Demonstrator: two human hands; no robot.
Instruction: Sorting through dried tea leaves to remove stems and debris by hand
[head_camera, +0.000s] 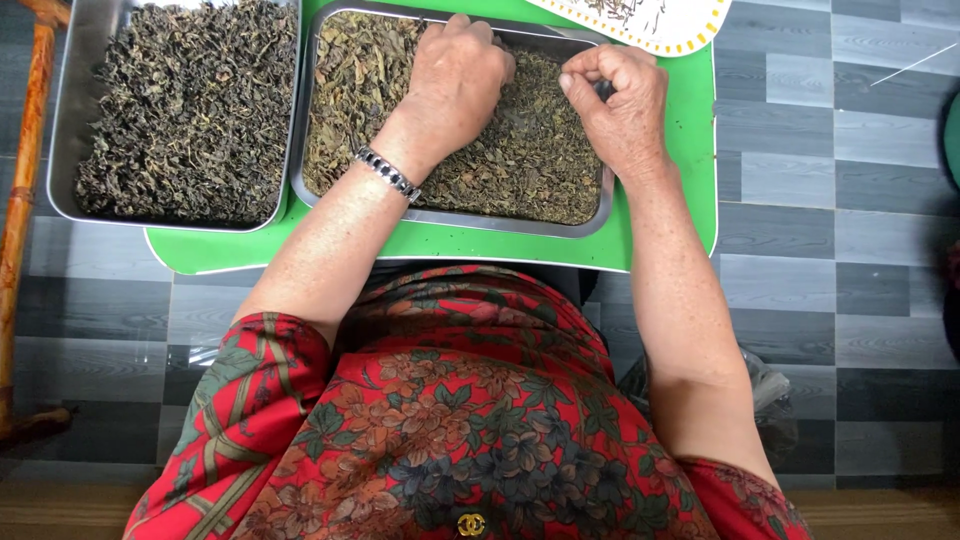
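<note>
Steel tray of dark dried leaves, upper left of frame. Green bench, upper centre. White, yellow-edged plate, top right of centre. Wooden pole, left edge. Grey tiled floor, right.

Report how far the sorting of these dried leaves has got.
Done: a few thin bits lie on the white dish at the top edge. In hand: the left hand is spread on the leaves in the nearer metal tray, and the right hand is closed in a pinch over it; what it holds is hidden. Left: that tray is full, and the second tray beside it, full of darker leaves, is untouched.
</note>
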